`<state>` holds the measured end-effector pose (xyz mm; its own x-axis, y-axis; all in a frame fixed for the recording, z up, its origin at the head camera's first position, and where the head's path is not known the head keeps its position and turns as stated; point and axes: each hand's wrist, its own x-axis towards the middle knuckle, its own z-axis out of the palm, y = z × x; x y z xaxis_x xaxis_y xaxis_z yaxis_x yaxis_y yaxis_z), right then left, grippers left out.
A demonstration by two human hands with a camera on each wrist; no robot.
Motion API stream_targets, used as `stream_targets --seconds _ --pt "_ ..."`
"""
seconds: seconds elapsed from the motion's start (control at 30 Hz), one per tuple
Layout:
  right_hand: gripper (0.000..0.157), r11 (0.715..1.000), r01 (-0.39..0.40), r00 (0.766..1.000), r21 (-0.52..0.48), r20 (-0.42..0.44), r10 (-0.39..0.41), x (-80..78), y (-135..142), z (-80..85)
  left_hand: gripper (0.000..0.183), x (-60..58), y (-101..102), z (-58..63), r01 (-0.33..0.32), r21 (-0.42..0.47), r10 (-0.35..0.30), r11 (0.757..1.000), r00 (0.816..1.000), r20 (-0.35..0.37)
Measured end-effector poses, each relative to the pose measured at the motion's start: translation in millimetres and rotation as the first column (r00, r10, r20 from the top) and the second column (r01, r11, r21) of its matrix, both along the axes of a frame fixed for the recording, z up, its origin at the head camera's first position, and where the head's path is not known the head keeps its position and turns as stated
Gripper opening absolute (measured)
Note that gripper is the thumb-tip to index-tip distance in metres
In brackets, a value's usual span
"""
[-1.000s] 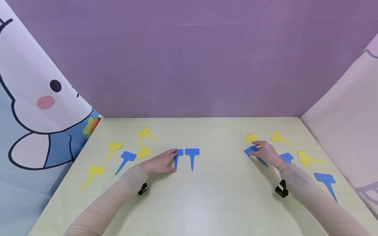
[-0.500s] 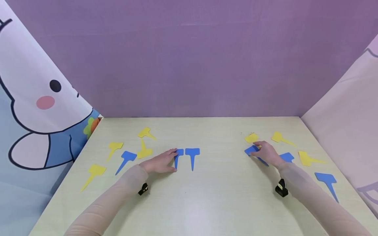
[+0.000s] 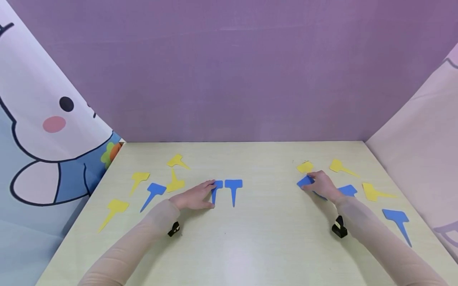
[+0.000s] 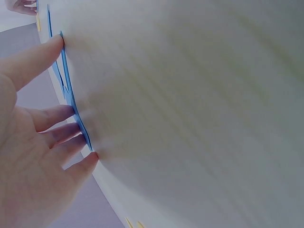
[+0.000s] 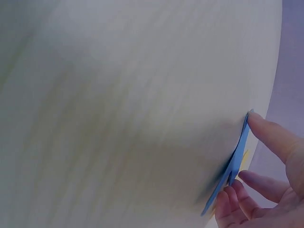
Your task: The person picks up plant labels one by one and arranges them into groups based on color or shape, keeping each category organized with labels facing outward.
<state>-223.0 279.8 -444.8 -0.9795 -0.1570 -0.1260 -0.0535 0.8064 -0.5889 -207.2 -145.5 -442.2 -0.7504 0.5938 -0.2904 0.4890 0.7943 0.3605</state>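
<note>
In the head view my left hand [image 3: 195, 197] lies with extended fingers over a blue T-shaped plant label [image 3: 218, 184], fingertips at its head and thumb by its stem tip. In the left wrist view the fingers and thumb touch this thin blue label [image 4: 71, 100] along its length. Just right of it lies a second blue T-shaped label [image 3: 233, 184], stem toward me. Farther right, my right hand [image 3: 325, 188] pinches a slanted blue label [image 3: 304, 181], partly covered by the fingers. The right wrist view has thumb and fingers along this label [image 5: 237, 154], close over the table.
Yellow T-shaped labels [image 3: 116, 207] and a blue one [image 3: 154, 190] lie scattered on the left. On the right, a yellow label [image 3: 305, 167] sits just beyond my right hand, with another blue label [image 3: 396, 216] near the edge. A purple backdrop [image 3: 236, 79] rises behind the table.
My right hand's fingers have drawn in slightly over the blue label, and the right wrist has shifted a little. The left hand and the labels around it stay put.
</note>
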Motion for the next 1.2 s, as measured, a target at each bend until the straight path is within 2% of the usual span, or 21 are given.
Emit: stream_targets --seconds 0.6,1.03,1.2 --pt "0.066 0.999 0.032 0.997 0.005 0.074 -0.032 -6.4 3.2 0.8 0.072 -1.0 0.8 2.5 -0.006 0.011 0.005 1.0 1.0 0.007" --pt "0.068 0.998 0.058 0.994 0.008 0.095 -0.059 -2.8 2.8 4.2 0.073 -1.2 -0.2 -3.2 -0.006 0.029 0.006 1.0 1.0 0.011" --pt "0.065 0.998 0.056 0.996 0.001 0.076 -0.056 -2.8 0.9 5.1 0.073 -1.0 -0.7 -4.3 -0.009 0.03 0.009 1.0 1.0 0.007"
